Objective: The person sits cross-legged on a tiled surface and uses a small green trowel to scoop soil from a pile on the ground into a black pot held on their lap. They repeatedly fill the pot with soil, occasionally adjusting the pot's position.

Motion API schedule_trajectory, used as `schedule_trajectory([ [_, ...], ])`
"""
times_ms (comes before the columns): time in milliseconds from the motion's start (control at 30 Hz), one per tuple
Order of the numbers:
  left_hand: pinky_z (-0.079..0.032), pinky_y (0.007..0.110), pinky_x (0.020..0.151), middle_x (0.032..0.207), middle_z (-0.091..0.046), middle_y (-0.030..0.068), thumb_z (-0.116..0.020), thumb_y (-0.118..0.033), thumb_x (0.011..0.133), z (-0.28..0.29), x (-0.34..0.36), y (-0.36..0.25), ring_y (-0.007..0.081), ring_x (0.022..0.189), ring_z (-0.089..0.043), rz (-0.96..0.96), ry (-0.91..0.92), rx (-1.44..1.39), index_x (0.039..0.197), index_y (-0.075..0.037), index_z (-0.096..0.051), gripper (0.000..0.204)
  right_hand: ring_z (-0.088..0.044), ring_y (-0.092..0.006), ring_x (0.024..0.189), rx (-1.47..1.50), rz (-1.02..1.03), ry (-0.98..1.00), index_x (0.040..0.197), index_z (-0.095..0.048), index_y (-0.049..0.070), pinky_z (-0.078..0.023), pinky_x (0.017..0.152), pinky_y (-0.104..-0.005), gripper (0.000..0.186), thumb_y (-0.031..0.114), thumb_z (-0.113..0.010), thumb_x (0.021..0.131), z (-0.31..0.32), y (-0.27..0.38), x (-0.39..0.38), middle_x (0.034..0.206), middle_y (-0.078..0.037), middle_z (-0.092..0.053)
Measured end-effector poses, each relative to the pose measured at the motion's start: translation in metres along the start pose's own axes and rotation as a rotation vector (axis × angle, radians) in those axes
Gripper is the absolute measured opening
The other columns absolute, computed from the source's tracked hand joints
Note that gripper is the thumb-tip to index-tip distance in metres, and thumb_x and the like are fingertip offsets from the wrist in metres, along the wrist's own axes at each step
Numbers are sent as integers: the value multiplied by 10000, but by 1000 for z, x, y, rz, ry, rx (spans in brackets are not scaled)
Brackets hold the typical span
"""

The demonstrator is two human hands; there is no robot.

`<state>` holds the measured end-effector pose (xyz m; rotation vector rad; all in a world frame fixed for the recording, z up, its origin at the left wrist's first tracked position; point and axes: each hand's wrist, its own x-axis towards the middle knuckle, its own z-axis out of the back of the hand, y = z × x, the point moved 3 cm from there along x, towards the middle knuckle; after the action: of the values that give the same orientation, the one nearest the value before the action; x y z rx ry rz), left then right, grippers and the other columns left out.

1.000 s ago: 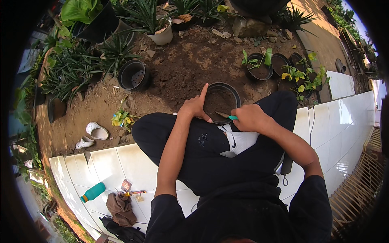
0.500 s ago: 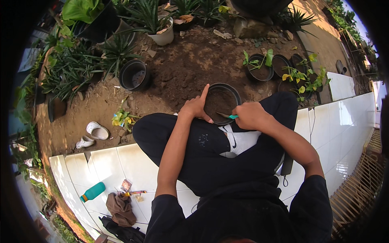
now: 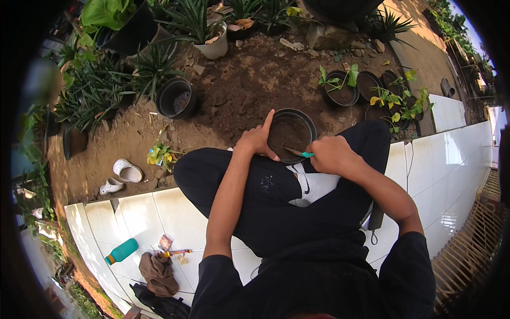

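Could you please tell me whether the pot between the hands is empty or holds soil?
The pot holds soil: brown earth shows inside its rim; how deep, I cannot tell.

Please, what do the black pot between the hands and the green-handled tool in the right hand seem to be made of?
Black pot: probably plastic, fairly smooth, with a thin, even rim.
Green handle: likely smooth plastic, judging by its bright, uniform colour.
Blade: perhaps dull metal, from its narrow shape; too small to be sure.

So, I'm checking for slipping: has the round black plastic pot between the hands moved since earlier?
No, the round black plastic pot shows no visible shift either way against the white tapered plant pot.
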<state>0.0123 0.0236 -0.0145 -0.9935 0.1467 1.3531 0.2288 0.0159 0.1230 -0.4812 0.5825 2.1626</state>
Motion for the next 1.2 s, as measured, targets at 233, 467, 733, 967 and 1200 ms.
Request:
schedule_trajectory([
  [233,-409,574,1117,1464,-538,262,-1027,-436,448,1,-2,-2,441,1347,-531,19,3,19,1630,-285,162,1683,-731,-369,868,14,4,18,1097,-779,79,-587,802,-467,331,189,-658,810,7,-10,6,873,-200,-746],
  [467,-421,564,1108,1455,-547,261,-1029,-428,443,-1,3,-2,437,1343,-535,8,-8,26,1629,-291,162,1687,-738,-360,908,42,-31,-17,1061,-797,111,-585,810,-463,323,171,-655,778,-9,-20,18,908,-198,-752],
  [733,-412,564,1112,1445,-555,262,-1028,-420,443,1,-1,-2,438,1345,-534,-5,-13,-9,1633,-285,154,1682,-738,-354,916,41,-44,-75,1052,-795,101,-586,818,-464,320,160,-645,776,4,-19,19,920,-181,-757],
  [967,-402,573,1115,1450,-551,261,-1027,-410,450,1,-3,0,433,1354,-527,7,-1,-18,1633,-286,152,1675,-733,-361,919,12,-14,29,1108,-783,94,-587,828,-467,319,195,-682,823,8,-7,22,932,-200,-753],
  [1200,-413,563,1112,1457,-544,262,-1025,-418,458,2,0,-5,432,1348,-533,2,4,8,1632,-282,156,1671,-738,-368,924,10,-59,12,1052,-795,102,-586,828,-470,317,161,-651,775,-6,-21,28,929,-202,-753],
])
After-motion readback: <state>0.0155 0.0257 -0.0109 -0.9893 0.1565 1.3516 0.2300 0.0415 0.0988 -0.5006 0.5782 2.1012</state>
